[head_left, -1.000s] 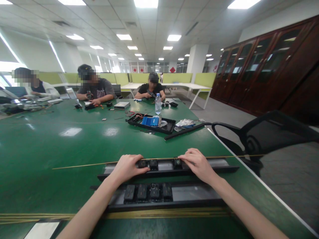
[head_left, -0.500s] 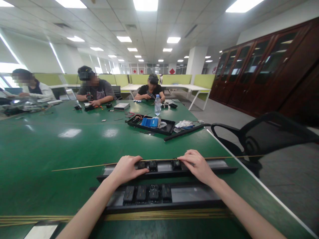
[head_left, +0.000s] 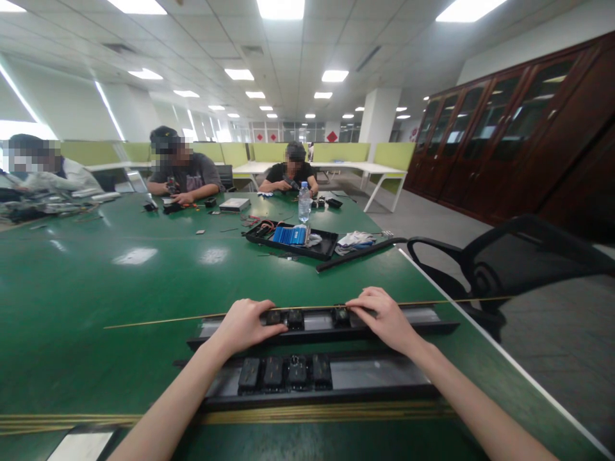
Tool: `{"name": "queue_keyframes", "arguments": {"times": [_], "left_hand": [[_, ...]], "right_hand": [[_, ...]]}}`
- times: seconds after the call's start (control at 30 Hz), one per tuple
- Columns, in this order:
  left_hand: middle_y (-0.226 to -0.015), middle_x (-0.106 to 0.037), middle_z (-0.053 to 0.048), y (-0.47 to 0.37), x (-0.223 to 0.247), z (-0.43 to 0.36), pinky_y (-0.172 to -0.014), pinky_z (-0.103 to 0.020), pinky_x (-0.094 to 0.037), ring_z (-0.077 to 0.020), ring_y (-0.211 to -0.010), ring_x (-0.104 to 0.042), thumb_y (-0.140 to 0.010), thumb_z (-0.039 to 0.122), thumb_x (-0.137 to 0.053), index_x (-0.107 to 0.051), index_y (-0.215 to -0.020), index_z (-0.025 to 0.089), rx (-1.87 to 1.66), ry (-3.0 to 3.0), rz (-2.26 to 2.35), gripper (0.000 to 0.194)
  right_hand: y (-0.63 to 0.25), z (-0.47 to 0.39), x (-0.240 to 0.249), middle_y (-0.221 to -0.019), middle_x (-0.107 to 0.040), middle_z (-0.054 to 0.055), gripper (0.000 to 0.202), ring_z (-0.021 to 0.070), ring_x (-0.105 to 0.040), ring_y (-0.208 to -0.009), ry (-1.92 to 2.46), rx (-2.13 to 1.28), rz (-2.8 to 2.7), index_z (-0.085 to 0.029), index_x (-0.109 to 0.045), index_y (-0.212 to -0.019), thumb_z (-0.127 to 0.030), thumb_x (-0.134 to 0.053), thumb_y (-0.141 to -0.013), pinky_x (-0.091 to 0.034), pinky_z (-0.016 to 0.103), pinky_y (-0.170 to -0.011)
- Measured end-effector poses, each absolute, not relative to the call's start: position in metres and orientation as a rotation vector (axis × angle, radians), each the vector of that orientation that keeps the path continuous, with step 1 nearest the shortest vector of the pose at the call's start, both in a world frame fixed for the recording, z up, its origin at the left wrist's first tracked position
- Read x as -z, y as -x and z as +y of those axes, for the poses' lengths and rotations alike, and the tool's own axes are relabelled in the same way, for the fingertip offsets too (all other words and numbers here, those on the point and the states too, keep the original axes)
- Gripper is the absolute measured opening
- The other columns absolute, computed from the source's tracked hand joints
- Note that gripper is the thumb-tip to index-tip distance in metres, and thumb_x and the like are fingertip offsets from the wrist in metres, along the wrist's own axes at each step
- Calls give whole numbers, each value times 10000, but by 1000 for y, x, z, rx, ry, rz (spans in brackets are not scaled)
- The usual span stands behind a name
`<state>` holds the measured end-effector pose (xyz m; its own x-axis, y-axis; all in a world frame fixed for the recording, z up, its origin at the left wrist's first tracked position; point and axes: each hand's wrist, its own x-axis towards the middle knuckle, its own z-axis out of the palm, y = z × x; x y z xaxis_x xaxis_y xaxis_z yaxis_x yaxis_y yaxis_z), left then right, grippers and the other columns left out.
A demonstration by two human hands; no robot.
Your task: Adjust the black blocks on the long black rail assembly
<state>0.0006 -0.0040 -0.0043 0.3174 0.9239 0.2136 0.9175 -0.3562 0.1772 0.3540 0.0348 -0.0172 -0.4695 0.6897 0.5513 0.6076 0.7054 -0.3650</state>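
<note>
A long, thin brass-coloured rod (head_left: 158,321) lies across the far black channel strip (head_left: 317,337), overhanging it at both ends. My left hand (head_left: 247,324) is closed at the strip's left part, thumb in front and fingers behind a small black block (head_left: 273,318); the rod passes at its fingertips. With thumb and fingers, my right hand (head_left: 382,317) pinches the rod beside another black block (head_left: 341,316). Between the hands sits a further black block (head_left: 295,319). Closer to me is a second channel strip (head_left: 375,376) holding several black blocks (head_left: 273,372).
Several more rods (head_left: 307,415) lie along the near table edge, by a dark-framed flat object (head_left: 84,445). Further off are a black tray (head_left: 327,244) with a blue part, gloves (head_left: 354,242) and a bottle (head_left: 304,203). A chair (head_left: 500,275) stands right; three people sit beyond.
The rod has slid slightly to the right. My right hand has shifted a little the same way, while my left hand stays in place. The person at far left has leaned left.
</note>
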Motion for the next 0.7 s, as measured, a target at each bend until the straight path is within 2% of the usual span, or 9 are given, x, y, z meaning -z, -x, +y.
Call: {"name": "queue_keyframes", "arguments": {"times": [0.7], "left_hand": [[-831,-775,-80,-1,5,-4,-679,-299,-455,-269,-796,-730,-840,697,-594,-757,-998,221,-411,-2535,1780,527]], "right_hand": [[-361,36,8,-888,-721,48,141,223,-630,-898,1055,-217,-2240,-256,-767,-950,-257,-627,-937,-485,398,-875]]}}
